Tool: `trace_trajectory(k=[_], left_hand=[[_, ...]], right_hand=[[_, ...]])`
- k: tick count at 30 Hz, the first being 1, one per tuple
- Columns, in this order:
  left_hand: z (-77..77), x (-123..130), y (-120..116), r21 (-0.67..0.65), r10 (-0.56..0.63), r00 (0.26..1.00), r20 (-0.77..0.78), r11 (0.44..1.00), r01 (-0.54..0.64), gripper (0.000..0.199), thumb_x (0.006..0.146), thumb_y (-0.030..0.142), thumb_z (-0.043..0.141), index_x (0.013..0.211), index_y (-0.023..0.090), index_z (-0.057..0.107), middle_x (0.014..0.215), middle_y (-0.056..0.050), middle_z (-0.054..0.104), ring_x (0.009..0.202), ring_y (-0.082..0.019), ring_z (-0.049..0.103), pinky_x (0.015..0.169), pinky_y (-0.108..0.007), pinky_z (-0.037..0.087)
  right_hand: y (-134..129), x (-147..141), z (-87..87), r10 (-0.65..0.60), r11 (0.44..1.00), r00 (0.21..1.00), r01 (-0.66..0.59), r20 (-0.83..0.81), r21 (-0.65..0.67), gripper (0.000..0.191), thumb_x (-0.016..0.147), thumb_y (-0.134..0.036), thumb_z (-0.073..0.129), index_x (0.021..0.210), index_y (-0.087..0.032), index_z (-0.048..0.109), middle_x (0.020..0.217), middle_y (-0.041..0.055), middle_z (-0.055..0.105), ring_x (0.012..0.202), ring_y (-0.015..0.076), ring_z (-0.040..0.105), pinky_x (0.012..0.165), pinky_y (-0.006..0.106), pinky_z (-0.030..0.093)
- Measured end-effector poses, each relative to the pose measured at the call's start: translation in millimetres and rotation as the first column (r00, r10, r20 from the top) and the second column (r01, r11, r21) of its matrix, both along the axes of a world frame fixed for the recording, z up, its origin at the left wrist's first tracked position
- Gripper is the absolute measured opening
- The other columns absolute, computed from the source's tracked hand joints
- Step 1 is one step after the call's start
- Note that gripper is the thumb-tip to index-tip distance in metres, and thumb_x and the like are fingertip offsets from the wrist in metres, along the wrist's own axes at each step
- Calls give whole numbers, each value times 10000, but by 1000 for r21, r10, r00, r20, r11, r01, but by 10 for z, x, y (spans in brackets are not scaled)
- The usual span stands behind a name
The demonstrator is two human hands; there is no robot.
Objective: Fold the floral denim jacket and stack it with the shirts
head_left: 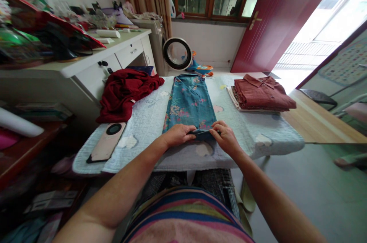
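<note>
A teal floral garment (pixel 189 101), folded into a long narrow strip, lies across the middle of the padded cloth. Its near edge is pinched by my left hand (pixel 180 135), thumb on top. Just to the right, my right hand (pixel 225 136) grips the other corner of that edge with closed fingers. Between the hands, the edge is lifted a little and shows a dark fold. A crumpled dark red garment (pixel 126 92) lies to the left, and a stack of folded clothes topped by a rust-coloured shirt (pixel 262 92) sits to the right.
A phone (pixel 107 141) lies at the left of the pale quilted cloth (pixel 241 130) covering the table. Beyond stand a cluttered white desk (pixel 100 50) and a washing machine with its round door (pixel 177 54) open. A wooden surface (pixel 321 120) adjoins on the right.
</note>
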State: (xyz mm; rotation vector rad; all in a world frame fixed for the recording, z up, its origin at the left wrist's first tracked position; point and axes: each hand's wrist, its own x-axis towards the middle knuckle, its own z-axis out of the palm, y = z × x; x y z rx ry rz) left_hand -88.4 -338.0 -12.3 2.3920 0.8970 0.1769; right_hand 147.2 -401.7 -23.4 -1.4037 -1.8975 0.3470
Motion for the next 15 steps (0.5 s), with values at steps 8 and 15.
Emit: trace_trajectory(k=[8, 15], left_hand=[[-7, -4, -3, -55, -29, 999, 27, 998, 31, 244, 883, 353, 565, 1053, 240, 697, 885, 16, 710, 822, -160, 636, 705, -211, 392], [-50, 5, 20, -57, -27, 998, 59, 998, 31, 231, 873, 353, 570, 1011, 223, 704, 922, -1, 704, 853, -167, 623, 738, -220, 406]], right_hand=[[25, 144, -142, -63, 973, 993, 82, 95, -217, 289, 826, -421, 639, 1019, -209, 603, 791, -5, 615, 712, 158, 561, 675, 273, 409], [58, 357, -26, 160, 899, 984, -176, -73, -402, 226, 813, -380, 622, 828, -166, 691, 738, 0, 625, 671, 128, 530, 616, 242, 391]])
